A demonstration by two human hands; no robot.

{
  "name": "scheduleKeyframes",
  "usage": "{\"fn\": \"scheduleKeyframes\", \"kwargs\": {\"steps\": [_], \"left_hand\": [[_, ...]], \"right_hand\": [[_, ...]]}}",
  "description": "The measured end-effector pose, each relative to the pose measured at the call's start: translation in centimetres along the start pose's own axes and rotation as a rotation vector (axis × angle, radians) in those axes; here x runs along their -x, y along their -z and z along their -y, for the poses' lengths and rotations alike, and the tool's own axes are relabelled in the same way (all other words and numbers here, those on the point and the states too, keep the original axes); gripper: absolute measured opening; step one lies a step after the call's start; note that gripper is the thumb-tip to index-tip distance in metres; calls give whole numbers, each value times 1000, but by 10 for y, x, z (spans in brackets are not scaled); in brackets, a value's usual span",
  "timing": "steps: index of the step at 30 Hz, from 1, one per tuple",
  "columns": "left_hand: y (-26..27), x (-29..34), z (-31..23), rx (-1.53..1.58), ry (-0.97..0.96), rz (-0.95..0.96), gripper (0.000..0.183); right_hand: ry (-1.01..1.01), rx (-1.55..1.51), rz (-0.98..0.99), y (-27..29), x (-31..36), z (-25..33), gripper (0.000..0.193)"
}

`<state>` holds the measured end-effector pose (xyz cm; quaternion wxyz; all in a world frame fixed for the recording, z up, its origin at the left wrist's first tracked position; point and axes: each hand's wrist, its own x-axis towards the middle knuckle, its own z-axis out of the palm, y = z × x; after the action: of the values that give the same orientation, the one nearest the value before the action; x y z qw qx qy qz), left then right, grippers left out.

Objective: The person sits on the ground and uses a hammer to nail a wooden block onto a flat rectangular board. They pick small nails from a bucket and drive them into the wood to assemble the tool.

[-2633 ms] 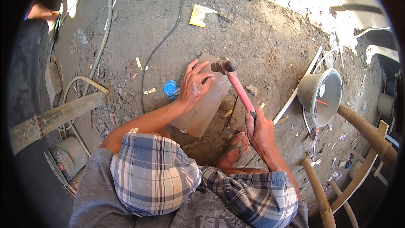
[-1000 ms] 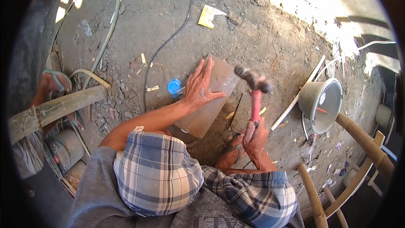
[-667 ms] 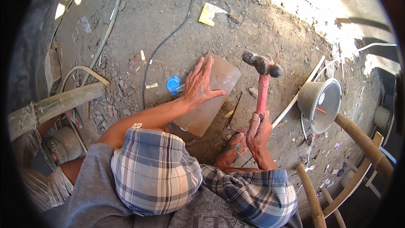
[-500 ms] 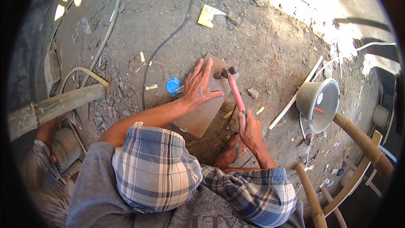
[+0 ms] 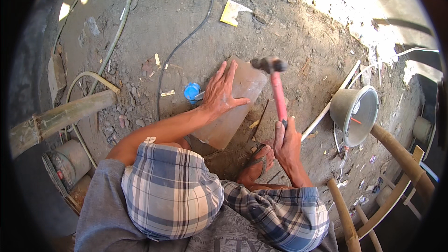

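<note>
Hammering step at frame centre: left hand [image 5: 220, 94] spread flat on brick [image 5: 233, 107], right hand [image 5: 287, 142] fisted round hammer [image 5: 275, 81], next blow needing clear fingers.

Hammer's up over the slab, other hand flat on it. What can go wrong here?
1. The left hand lies spread on the slab, fingertips close below the hammer head: a strike slightly off could hit them.
2. A bare foot in a sandal sits beside the slab's near edge; chips or a broken piece may land there.

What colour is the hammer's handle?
Pinkish red; the hammer handle shows best in the head view, gripped by the right hand.
</note>
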<state>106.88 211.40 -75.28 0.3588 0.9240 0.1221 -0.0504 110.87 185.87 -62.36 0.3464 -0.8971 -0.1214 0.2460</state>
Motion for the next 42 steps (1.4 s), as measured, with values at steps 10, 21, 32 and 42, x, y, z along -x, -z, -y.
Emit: {"fn": "scheduleKeyframes", "kwargs": {"steps": [10, 21, 32, 42], "left_hand": [[0, -3, 1, -1, -54, -27, 144], [-5, -8, -9, -23, -74, -39, 143], [-6, -4, -7, -180, -113, -7, 84], [10, 12, -32, -187, -335, -17, 42]], "right_hand": [[80, 257, 93, -9, -3, -21, 29], [55, 382, 188, -7, -5, -39, 30], [-69, 633, -414, 43, 17, -166, 36], [-487, -68, -227, -44, 68, -170, 26]]}}
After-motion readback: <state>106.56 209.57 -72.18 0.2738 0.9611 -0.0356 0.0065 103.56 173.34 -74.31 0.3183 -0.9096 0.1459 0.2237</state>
